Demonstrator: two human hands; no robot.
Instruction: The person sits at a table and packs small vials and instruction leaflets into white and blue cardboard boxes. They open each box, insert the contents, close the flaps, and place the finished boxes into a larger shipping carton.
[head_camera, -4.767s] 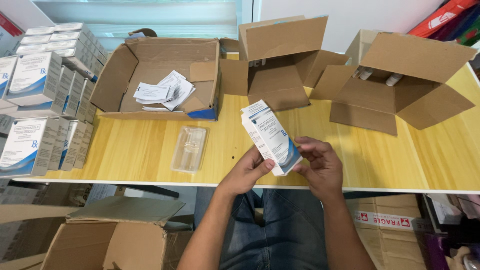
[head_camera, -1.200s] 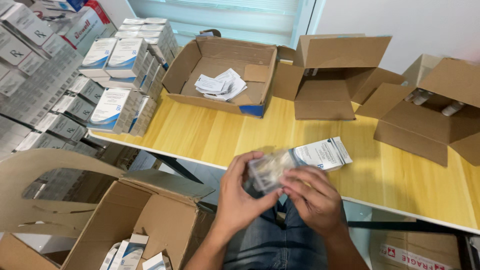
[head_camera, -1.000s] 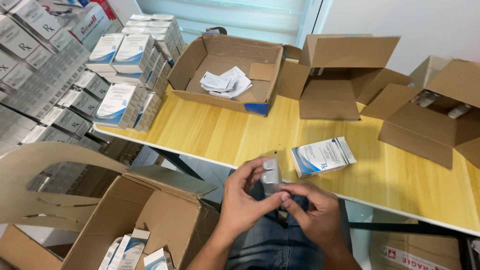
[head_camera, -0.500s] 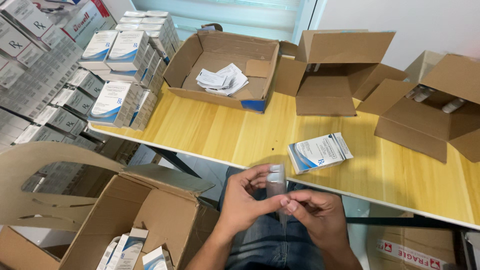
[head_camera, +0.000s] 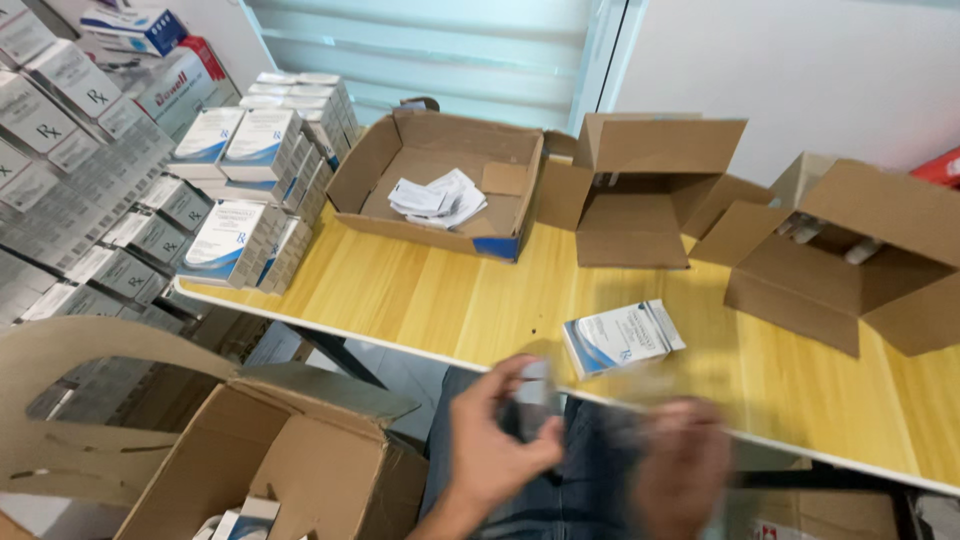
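- Left hand (head_camera: 497, 440): low in view over the lap, fingers curled narrow around a small pale, blurred flat item (head_camera: 534, 385) pinched at the fingertips. What kind of item it is cannot be told.
- Right hand (head_camera: 678, 470): just right of the left hand, heavily motion-blurred. A faint clear, film-like smear sits above its knuckles; cannot tell whether the hand grips anything or how far the fingers are spread.
- Both hands sit below the near edge of the light wooden tabletop (head_camera: 440, 300), apart from each other, over blue denim trousers (head_camera: 590, 460).
- Just above the hands, flat on the table near its front edge: a white-and-blue rectangular carton (head_camera: 620, 338), not touched by either hand.
- Further out, up and left of the hands: open brown cardboard box (head_camera: 440, 180) holding loose folded white paper leaflets (head_camera: 437, 198).
- Straight up from the hands: second open cardboard box (head_camera: 640, 190), tipped on its side, mouth toward the camera.
- Up and right: third open cardboard box (head_camera: 850, 260), also on its side.
- Far left of the hands: stacks of white-and-blue cartons (head_camera: 250, 190) on the table end, more shelved beyond.
- Down-left of the left hand, on the floor: large open cardboard box (head_camera: 260, 460) with a few cartons inside.
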